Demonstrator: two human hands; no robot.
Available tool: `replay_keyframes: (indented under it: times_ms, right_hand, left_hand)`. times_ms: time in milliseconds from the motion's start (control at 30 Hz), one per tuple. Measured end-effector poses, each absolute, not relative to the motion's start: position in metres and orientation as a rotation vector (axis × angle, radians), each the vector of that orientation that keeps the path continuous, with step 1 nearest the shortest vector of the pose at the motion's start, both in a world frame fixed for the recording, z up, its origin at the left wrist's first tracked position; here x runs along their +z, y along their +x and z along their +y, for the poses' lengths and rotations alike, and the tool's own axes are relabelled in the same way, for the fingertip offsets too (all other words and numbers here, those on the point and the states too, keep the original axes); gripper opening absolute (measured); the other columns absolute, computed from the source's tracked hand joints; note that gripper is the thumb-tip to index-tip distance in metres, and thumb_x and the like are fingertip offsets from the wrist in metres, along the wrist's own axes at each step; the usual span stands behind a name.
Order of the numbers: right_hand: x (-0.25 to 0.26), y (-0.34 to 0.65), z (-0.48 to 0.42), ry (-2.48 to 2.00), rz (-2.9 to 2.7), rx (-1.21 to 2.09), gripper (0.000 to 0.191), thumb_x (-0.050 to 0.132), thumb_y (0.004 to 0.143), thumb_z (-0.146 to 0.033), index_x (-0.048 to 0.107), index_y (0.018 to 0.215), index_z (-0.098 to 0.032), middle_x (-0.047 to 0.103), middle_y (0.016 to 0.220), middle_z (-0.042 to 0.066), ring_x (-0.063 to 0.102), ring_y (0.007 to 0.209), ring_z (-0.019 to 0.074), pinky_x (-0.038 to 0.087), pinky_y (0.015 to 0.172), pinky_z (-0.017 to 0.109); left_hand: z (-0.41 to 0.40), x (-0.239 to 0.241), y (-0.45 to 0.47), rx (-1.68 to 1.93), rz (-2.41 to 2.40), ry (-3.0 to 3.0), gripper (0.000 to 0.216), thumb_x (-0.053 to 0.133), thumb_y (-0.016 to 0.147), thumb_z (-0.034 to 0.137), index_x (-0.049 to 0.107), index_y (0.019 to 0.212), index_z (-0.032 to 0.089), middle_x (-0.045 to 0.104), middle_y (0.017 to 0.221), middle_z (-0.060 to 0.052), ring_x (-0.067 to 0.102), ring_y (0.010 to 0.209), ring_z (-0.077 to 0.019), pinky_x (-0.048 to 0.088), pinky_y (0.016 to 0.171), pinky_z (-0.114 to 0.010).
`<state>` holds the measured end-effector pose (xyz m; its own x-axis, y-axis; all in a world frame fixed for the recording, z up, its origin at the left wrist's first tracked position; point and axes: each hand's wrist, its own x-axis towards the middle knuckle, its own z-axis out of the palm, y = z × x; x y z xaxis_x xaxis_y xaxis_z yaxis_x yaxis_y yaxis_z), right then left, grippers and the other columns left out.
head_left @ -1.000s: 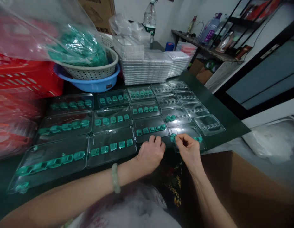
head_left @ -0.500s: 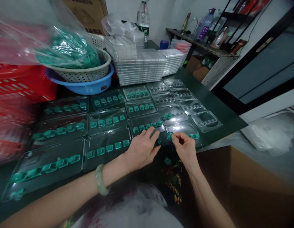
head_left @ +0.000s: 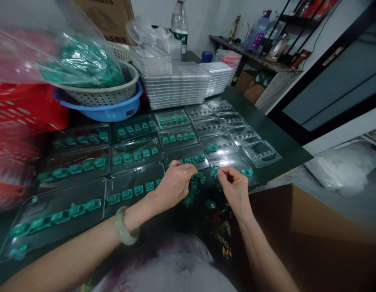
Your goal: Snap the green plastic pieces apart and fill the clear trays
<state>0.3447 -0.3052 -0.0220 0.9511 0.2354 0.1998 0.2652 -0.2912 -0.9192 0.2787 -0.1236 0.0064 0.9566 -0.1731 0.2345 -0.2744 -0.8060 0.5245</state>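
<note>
A small green plastic piece [head_left: 214, 170] sits pinched between thumb and forefinger of the right hand [head_left: 235, 188], at the near left corner of a clear plastic blister tray [head_left: 233, 162]. Its long axis cannot be made out. The tray's pockets lie just beyond the fingertips, one green piece already at their right end. Left of the tray, the left hand [head_left: 176, 180] curls over a loose heap of green pieces [head_left: 195, 186]. Whether it grips any is unclear.

You're in a small packing workshop: clear blister trays [head_left: 136, 154] laid in rows on a green table [head_left: 279, 142], stacked empty trays [head_left: 178, 85], a red crate [head_left: 26, 105], cardboard boxes [head_left: 321, 227].
</note>
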Motion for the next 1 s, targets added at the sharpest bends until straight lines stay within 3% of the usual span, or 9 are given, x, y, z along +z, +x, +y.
replay_keyframes:
  times_ms: [100, 233, 600, 1000]
  right_hand:
    - [-0.017, 0.34, -0.303, -1.884, -0.373, -0.024, 0.015, 0.054, 0.077, -0.027, 0.06, 0.071, -0.015, 0.052, 0.059, -0.003, 0.044, 0.052, 0.0083, 0.034, 0.049, 0.02]
    - [-0.007, 0.33, -0.295, -1.894, -0.449, -0.004, 0.013, 0.053, 0.077, -0.023, 0.059, 0.069, -0.015, 0.052, 0.058, -0.003, 0.045, 0.052, 0.0083, 0.034, 0.049, 0.02]
    - [0.004, 0.322, -0.284, -1.769, -0.425, 0.246, 0.015, 0.055, 0.077, -0.03, 0.061, 0.076, -0.016, 0.052, 0.058, -0.002, 0.042, 0.047, 0.0076, 0.034, 0.043, 0.02]
    - [0.006, 0.322, -0.274, -1.787, -0.551, 0.278, 0.008, 0.052, 0.072, -0.019, 0.054, 0.065, -0.017, 0.047, 0.056, -0.004, 0.039, 0.049, 0.0071, 0.03, 0.046, 0.019]
  left_hand:
    - [-0.128, 0.014, 0.277, 0.31, -0.267, 2.544, 0.024, 0.045, 0.079, 0.005, 0.061, 0.091, 0.017, 0.066, 0.086, -0.003, 0.059, 0.079, -0.0173, 0.035, 0.087, -0.042]
    - [-0.139, 0.024, 0.276, 0.427, -0.185, 2.388, 0.02, 0.053, 0.081, 0.02, 0.062, 0.098, 0.016, 0.065, 0.086, -0.007, 0.058, 0.08, -0.0182, 0.043, 0.072, -0.031]
    - [-0.135, 0.024, 0.274, 0.279, 0.029, 2.015, 0.016, 0.06, 0.074, 0.021, 0.068, 0.085, 0.014, 0.068, 0.076, -0.004, 0.061, 0.068, -0.0158, 0.046, 0.061, -0.024]
    - [-0.12, 0.029, 0.272, -0.077, 0.108, 1.741, 0.018, 0.059, 0.072, 0.024, 0.068, 0.081, 0.011, 0.06, 0.056, 0.0, 0.054, 0.05, -0.0094, 0.045, 0.05, -0.02]
